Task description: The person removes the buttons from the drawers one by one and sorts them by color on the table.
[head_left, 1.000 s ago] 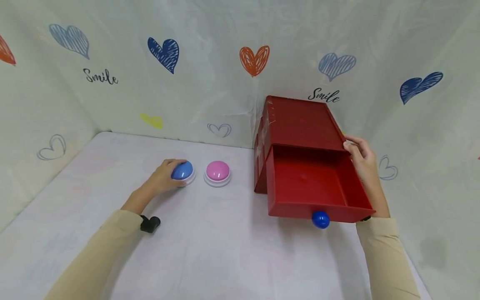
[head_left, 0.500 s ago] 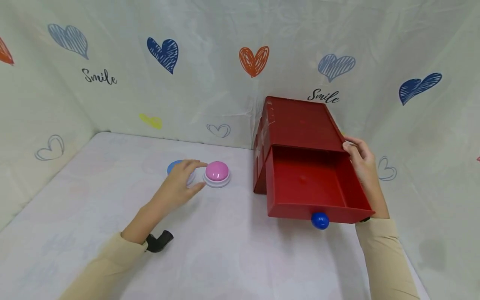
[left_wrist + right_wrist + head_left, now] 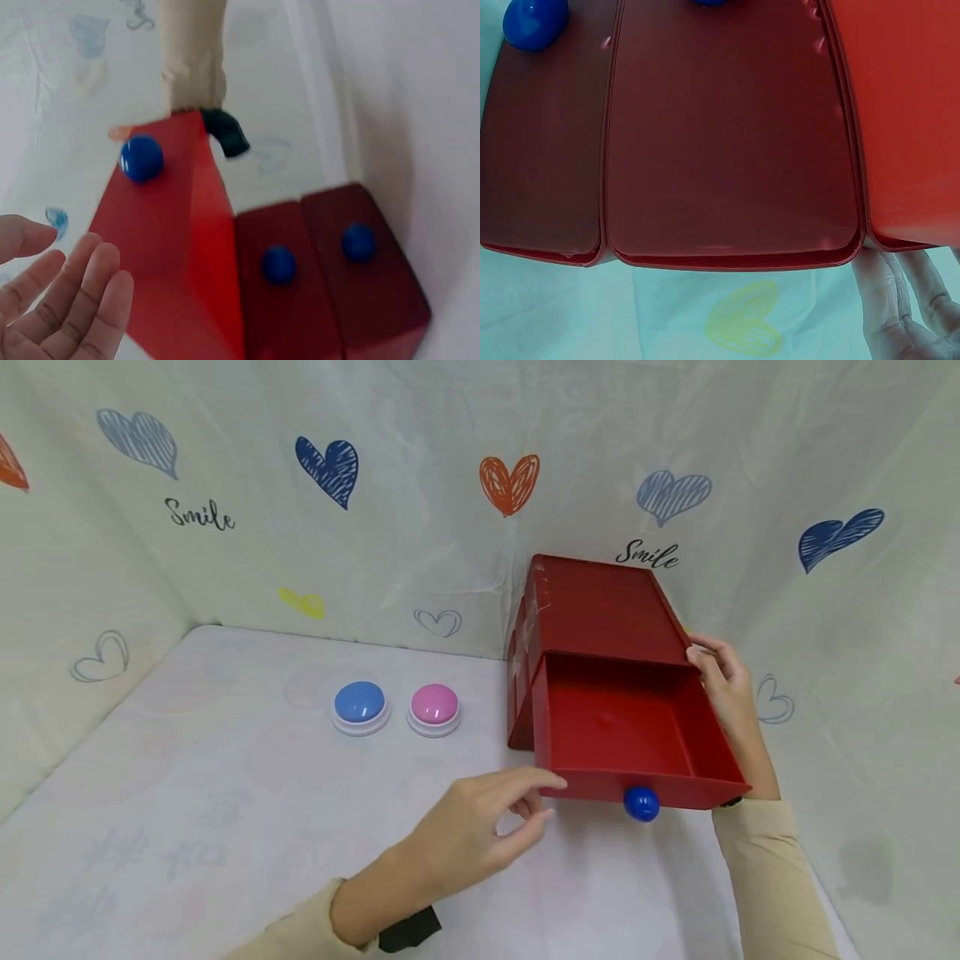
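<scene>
A red drawer cabinet (image 3: 600,606) stands against the back cloth with its top drawer (image 3: 615,727) pulled out. Nothing lies inside that drawer. A round blue knob (image 3: 641,803) sits on the drawer's front. My left hand (image 3: 487,827) hovers by the drawer's front left corner, fingers spread and holding nothing. In the left wrist view, the left fingers (image 3: 82,292) are apart from the drawer front (image 3: 161,217). My right hand (image 3: 726,689) rests along the cabinet's right side near the top, partly hidden by it. From below, the right fingers (image 3: 877,292) look fairly straight against that side.
Two dome push buttons on white bases, one blue (image 3: 360,706) and one pink (image 3: 434,708), stand left of the cabinet. Lower drawers (image 3: 292,292) with blue knobs are shut. A cloth backdrop (image 3: 420,543) printed with hearts rises behind the white table (image 3: 247,827).
My left hand has left the blue button, passed before the pink one and moved right and nearer to the drawer's front corner. The right hand, cabinet and drawer have stayed put.
</scene>
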Demonstrator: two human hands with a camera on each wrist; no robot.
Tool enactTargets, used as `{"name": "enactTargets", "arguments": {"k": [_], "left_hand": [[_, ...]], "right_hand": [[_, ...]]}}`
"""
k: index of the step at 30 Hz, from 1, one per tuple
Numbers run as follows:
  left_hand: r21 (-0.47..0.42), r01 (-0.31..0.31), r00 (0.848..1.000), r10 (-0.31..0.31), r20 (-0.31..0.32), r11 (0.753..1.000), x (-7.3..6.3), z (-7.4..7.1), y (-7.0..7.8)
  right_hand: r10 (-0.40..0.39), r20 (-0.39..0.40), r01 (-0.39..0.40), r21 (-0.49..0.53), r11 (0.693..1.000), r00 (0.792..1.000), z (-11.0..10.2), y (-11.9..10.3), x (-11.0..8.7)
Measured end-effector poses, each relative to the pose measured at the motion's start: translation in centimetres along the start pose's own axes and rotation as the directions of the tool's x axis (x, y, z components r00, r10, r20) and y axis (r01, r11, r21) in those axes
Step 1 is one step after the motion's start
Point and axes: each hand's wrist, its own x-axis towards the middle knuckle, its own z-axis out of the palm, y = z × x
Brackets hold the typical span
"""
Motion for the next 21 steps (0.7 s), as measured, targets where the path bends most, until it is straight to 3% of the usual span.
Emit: {"name": "enactTargets", "arguments": {"k": [5,13,16,21], "left_hand": [[0.024,-0.016,0.998,0.014,0.066,1.000,0.5,2.0,1.1],[0.118,0.018,0.985,-0.038,0.170,0.993,1.7,3.9,1.9],[0.177,0.012,0.983,-0.044,0.176,0.984,2.4,4.4,2.1],[0.201,-0.008,0.985,-0.027,0.169,0.980,3.3,5.2,2.1]], "right_hand": [[0.020,0.009,-0.021,0.018,1.000,1.000,0.0,0.1,-0.1],[0.028,0.009,-0.028,0.031,0.999,1.000,-0.1,0.0,-0.2],[0.021,0.010,-0.021,0.035,0.999,1.000,-0.1,0.0,-0.1],[0.024,0.009,-0.024,0.027,0.999,1.000,0.1,-0.1,-0.1]]}}
